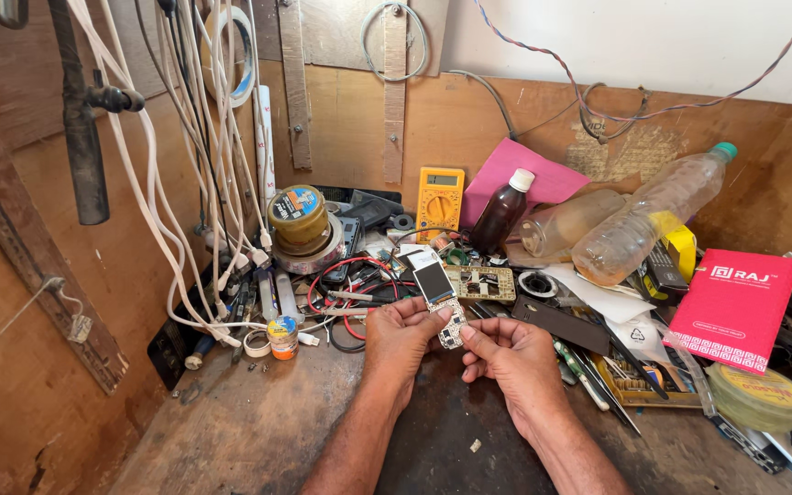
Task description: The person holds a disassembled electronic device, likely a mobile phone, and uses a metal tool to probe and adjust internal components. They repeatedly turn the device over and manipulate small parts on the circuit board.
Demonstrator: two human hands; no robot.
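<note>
Both my hands hold a small phone circuit board point(439, 291) with a little screen at its far end, tilted up over the workbench. My left hand point(402, 337) grips the board's left edge with thumb and fingers. Pinching the lower right edge is my right hand point(509, 354). The board's underside is hidden. Just beyond it lies a second bare circuit board point(481, 283) on the bench.
A yellow multimeter point(439, 199), a dark brown bottle point(502, 212), clear plastic bottles point(648, 217), a red box point(733, 310), tape rolls point(299, 218), red wires point(346, 293) and screwdrivers crowd the back and right. White cables point(194, 183) hang at left. Dark bench surface point(258, 431) lies in front.
</note>
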